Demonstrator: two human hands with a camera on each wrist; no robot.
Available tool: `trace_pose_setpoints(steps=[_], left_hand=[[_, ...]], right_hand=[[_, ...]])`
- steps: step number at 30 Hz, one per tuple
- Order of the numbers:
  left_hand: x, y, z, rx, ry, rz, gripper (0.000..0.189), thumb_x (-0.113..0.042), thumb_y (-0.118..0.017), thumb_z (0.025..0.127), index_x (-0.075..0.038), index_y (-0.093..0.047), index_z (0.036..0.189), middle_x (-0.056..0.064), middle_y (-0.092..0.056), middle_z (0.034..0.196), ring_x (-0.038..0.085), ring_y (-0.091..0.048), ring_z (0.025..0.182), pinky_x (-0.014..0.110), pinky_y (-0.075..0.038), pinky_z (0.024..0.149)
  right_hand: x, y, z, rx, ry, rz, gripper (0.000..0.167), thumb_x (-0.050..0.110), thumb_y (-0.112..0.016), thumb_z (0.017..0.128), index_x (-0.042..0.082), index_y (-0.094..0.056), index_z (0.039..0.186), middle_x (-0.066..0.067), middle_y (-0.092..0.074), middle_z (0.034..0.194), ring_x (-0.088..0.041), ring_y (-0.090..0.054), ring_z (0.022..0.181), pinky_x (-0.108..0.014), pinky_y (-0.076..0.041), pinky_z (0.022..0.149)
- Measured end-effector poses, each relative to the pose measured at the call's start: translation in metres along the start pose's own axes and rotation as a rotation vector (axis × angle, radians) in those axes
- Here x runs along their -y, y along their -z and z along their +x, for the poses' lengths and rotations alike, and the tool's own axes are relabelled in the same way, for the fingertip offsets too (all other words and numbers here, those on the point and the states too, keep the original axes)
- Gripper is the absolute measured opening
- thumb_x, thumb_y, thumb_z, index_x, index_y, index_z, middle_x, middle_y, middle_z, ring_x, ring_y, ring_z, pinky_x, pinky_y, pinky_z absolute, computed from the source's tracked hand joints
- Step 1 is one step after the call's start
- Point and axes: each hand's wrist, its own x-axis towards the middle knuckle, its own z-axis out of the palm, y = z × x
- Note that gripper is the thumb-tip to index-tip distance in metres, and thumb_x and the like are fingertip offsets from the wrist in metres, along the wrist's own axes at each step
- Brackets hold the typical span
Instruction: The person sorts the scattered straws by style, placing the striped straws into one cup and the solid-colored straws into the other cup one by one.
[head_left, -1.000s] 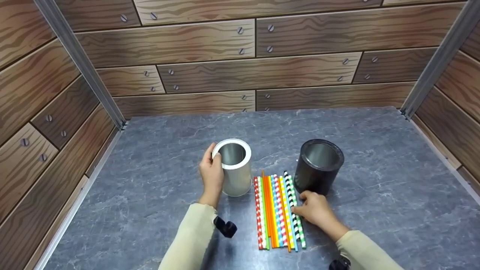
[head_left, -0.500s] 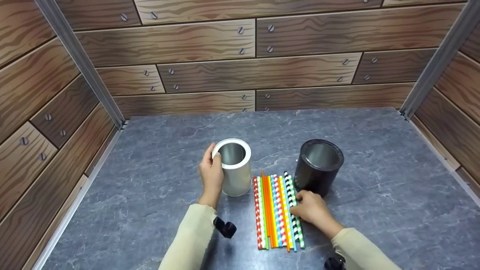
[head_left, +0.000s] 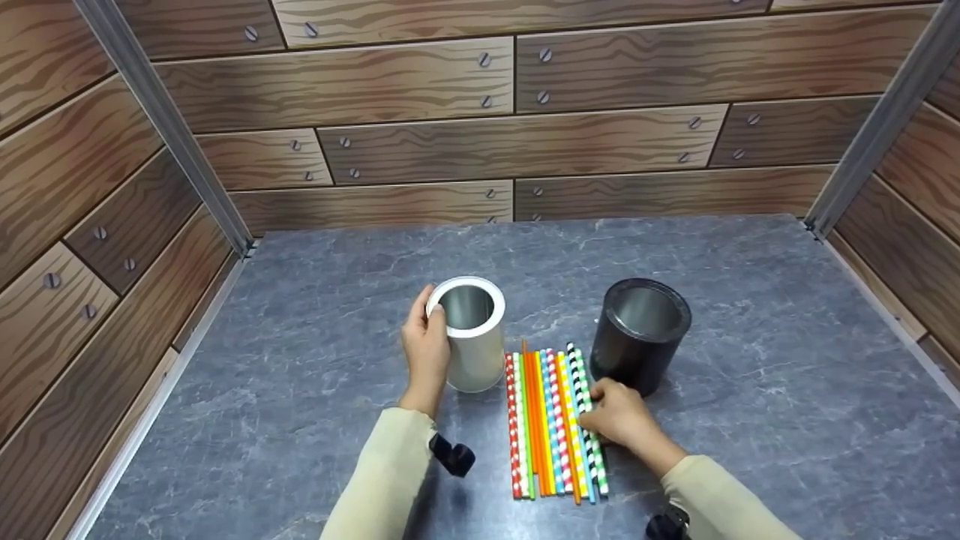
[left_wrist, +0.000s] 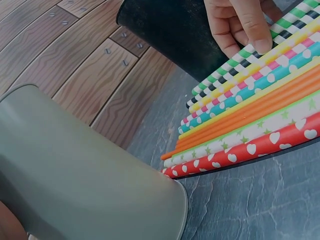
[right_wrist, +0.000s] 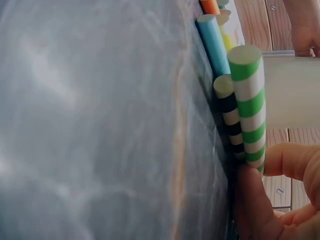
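My left hand (head_left: 425,349) grips the upper left side of a cream-white can (head_left: 478,360), thumb at its rim. The can stands upright on the table. Right of it lies a row of patterned paper straws (head_left: 551,427), side by side. At the row's right end, my right hand (head_left: 621,411) pinches a green-and-white striped straw (right_wrist: 250,100) between thumb and finger. In the right wrist view that straw sits a bit higher than the black-and-white striped straw (right_wrist: 230,115) beside it. The red straw (left_wrist: 232,157) with white hearts ends right at the white can's base.
A black can (head_left: 634,352) stands upright just beyond my right hand, close to the straws' far ends. The grey marbled table (head_left: 322,322) is bordered by wood-patterned walls (head_left: 420,90) at the back and both sides.
My right hand has shifted slightly left, and the row of straws has slid a little left toward the white can. My left hand keeps its hold on the can.
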Motion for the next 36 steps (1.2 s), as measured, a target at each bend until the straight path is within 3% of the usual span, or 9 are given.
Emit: trace_pose_setpoints(steps=[5, 14, 20, 26, 36], left_hand=[[-0.001, 0.0, -0.001, 0.004, -0.016, 0.015, 0.04, -0.004, -0.045, 0.089, 0.002, -0.052, 0.129, 0.019, -0.054, 0.129, 0.027, -0.05, 0.121, 0.037, -0.041, 0.101], [0.002, 0.001, 0.0, 0.004, -0.021, 0.008, 0.04, -0.004, -0.045, 0.09, 0.001, -0.051, 0.129, 0.018, -0.053, 0.13, 0.026, -0.049, 0.122, 0.037, -0.041, 0.101], [0.002, 0.0, 0.0, 0.009, -0.029, 0.009, 0.041, -0.004, -0.042, 0.09, 0.0, -0.05, 0.13, 0.018, -0.052, 0.131, 0.027, -0.049, 0.122, 0.038, -0.041, 0.101], [0.002, -0.002, 0.001, -0.005, -0.037, -0.003, 0.041, -0.003, -0.043, 0.09, 0.0, -0.052, 0.129, 0.017, -0.054, 0.13, 0.026, -0.05, 0.121, 0.039, -0.042, 0.1], [0.003, -0.003, 0.001, -0.048, -0.043, -0.006, 0.04, 0.0, -0.043, 0.087, 0.002, -0.054, 0.126, 0.018, -0.055, 0.128, 0.026, -0.051, 0.12, 0.038, -0.043, 0.099]], right_hand=[[-0.001, -0.002, 0.0, -0.004, -0.027, 0.073, 0.04, 0.004, -0.07, 0.065, -0.007, -0.056, 0.101, -0.008, -0.058, 0.069, -0.015, -0.053, 0.049, -0.028, -0.048, 0.047], [0.011, 0.004, 0.0, -0.014, 0.006, 0.14, 0.042, 0.005, -0.071, 0.072, -0.006, -0.055, 0.109, -0.006, -0.055, 0.066, -0.014, -0.053, 0.046, -0.028, -0.048, 0.047], [0.026, 0.013, 0.002, -0.032, 0.051, 0.225, 0.046, 0.005, -0.07, 0.074, -0.007, -0.054, 0.115, -0.006, -0.055, 0.07, -0.014, -0.055, 0.05, -0.031, -0.053, 0.05], [0.043, 0.02, 0.007, -0.04, 0.096, 0.258, 0.045, 0.007, -0.069, 0.076, -0.005, -0.053, 0.117, -0.004, -0.056, 0.069, -0.012, -0.051, 0.049, -0.027, -0.049, 0.048], [0.083, 0.033, 0.013, -0.034, 0.17, 0.373, 0.045, 0.003, -0.068, 0.078, -0.003, -0.051, 0.119, -0.005, -0.055, 0.072, -0.012, -0.052, 0.057, -0.028, -0.054, 0.056]])
